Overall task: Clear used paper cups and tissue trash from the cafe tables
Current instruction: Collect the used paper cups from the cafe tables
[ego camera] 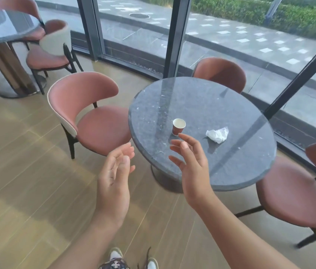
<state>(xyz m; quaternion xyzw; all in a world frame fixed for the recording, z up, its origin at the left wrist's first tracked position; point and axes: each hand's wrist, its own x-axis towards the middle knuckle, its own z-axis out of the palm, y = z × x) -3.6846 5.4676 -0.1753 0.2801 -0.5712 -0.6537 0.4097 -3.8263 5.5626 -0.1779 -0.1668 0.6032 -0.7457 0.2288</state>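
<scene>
Neither hand held anything. The right hand [190, 167] was spread wide, fingers apart and gently curved, raised over the near edge of the table; the left hand [114, 181] was likewise slack and empty, palm turned inward, above the floor just off the table's left rim.

A paper cup [178, 127], red-brown outside and white inside, stood upright near the middle of the round table [231, 171], with its mouth open to the camera. The uppermost fingertip of the right hand appeared just below the cup's base, though whether it touched could not be told. A crumpled white tissue [217, 134] lay on the tabletop to the right of the cup, apart from it and apart from both hands.

The tabletop was dark grey speckled stone, polished enough to reflect the window frame [176, 35], and rested on a single pedestal. Three pink upholstered chairs surrounded it: a left chair [95, 113], a far chair [219, 74] against the glass, and a right chair [293, 195]. A second table [1, 30] with similar chairs stood at upper left. The floor [27, 171] was light wood-look planking. Paving and a hedge showed beyond the full-height glazing. The person's shoes [114, 261] appeared at the bottom edge.
</scene>
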